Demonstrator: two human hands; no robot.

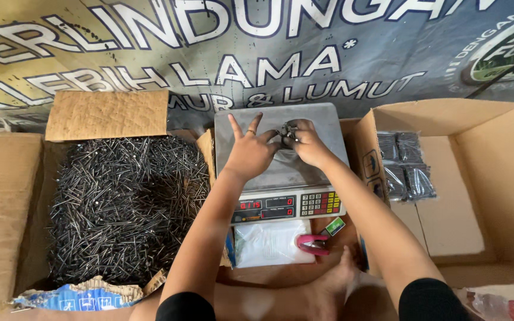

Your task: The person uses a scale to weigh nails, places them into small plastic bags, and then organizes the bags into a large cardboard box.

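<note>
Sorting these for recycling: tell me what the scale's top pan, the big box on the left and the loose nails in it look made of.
Scale's flat grey pan: likely stainless steel, with a dull brushed sheen. Big brown box on the left: corrugated cardboard, matte and fibrous on its flap. Dark loose nails: apparently steel with a blackish finish, showing thin glints.

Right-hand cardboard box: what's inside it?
The box holds a few packed bags of dark nails laid flat along its left side, on a loose cardboard sheet. What lies under that sheet is covered.
</note>
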